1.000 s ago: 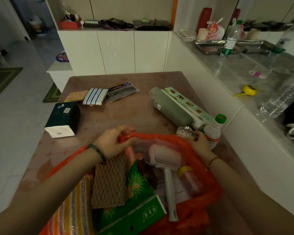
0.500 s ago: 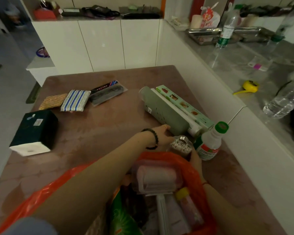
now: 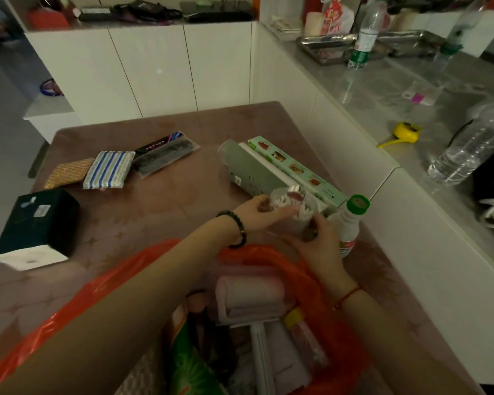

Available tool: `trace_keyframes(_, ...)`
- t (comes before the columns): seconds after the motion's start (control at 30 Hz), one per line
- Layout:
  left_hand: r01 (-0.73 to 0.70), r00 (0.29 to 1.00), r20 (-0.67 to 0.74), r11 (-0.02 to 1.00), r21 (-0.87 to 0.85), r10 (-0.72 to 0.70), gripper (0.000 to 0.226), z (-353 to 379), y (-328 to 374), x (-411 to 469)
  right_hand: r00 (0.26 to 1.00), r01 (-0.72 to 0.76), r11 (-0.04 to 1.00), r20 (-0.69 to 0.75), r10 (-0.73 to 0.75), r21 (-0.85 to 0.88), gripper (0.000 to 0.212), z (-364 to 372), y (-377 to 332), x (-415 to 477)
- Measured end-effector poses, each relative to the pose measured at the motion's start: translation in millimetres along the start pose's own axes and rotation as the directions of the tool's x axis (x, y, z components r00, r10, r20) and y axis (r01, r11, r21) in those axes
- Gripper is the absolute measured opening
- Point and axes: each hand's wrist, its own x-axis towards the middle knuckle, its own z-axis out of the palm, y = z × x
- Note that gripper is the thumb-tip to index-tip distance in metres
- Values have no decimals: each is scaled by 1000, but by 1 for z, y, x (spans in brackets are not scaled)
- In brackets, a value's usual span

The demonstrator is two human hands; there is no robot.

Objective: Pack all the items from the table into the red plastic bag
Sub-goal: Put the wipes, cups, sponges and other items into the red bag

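Observation:
The red plastic bag (image 3: 322,306) lies open at the near edge of the table (image 3: 160,206), holding a lint roller (image 3: 251,295), a green packet (image 3: 194,366) and other items. Just beyond it, both hands hold a clear jar of cotton swabs (image 3: 293,209) above the table. My left hand (image 3: 260,212) grips its left side and my right hand (image 3: 317,243) its near side. Behind it lie a grey-green roll (image 3: 251,172) and a green box (image 3: 294,169). A white bottle with a green cap (image 3: 350,223) stands to the right.
On the table's left lie a dark tissue box (image 3: 37,226), a brown sponge (image 3: 69,172), a striped cloth (image 3: 109,169) and a dark packet (image 3: 163,155). A white wall borders the table's right side, with a counter (image 3: 382,109) holding bottles and a yellow tape measure (image 3: 405,132) beyond.
My left hand left the bag's rim, reached forward past it and took the cotton swab jar. My right hand also came onto the jar, which is now lifted.

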Motion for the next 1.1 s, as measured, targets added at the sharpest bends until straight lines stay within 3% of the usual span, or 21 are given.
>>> trace_keyframes(0.1,-87,994,36,940,-329,104,79,-1,18,-34,993,113,993,27,-114,31,51,-18,-36,-6)
trace_keyframes(0.2,-166,982,-19,818,-551,186,21,3,23,-70,977,193,980,77,-196,50,48,-33,-64,-26)
trace_keyframes(0.23,-174,980,-26,799,-575,196,15,6,21,-81,971,210,976,105,-216,62,47,-37,-70,-36)
trace_keyframes(0.33,-172,980,-27,773,-610,197,29,16,6,-111,958,169,982,220,-184,84,57,-49,-75,-66)
trace_keyframes(0.4,-160,984,-37,761,-629,176,43,23,-8,-131,941,193,981,283,-186,5,68,-58,-71,-89)
trace_keyframes(0.47,-153,987,-56,762,-629,152,48,28,-22,-148,933,230,972,298,-203,-56,63,-64,-58,-115)
trace_keyframes(0.53,-126,992,-95,789,-601,86,52,34,-36,-160,903,279,952,372,-216,-123,54,-69,-39,-143)
trace_keyframes(0.6,-127,985,-166,834,-536,43,51,39,-47,-167,813,367,897,553,-180,-247,59,-70,-14,-166)
trace_keyframes(0.67,-130,980,-197,866,-482,37,38,45,-51,-172,733,556,724,652,-194,-409,57,-68,15,-181)
trace_keyframes(0.73,-134,978,-203,894,-427,50,20,51,-51,-173,717,644,603,645,-263,-470,46,-65,30,-186)
trace_keyframes(0.83,-158,976,-198,928,-338,94,16,62,-46,-174,731,658,616,564,-383,-434,17,-63,33,-189)
trace_keyframes(0.9,-180,974,-175,963,-198,146,30,70,-45,-172,758,625,671,517,-398,-399,7,-67,27,-193)
trace_keyframes(1.0,-163,978,-133,986,-28,158,28,82,-43,-170,797,564,709,503,-335,-423,3,-68,15,-188)
trace_keyframes(1.07,-153,979,-118,984,93,163,62,91,-43,-166,853,474,731,461,-244,-490,14,-72,11,-184)
trace_keyframes(1.1,-135,982,-111,981,140,151,77,94,-44,-163,822,518,701,513,-249,-490,22,-75,16,-185)
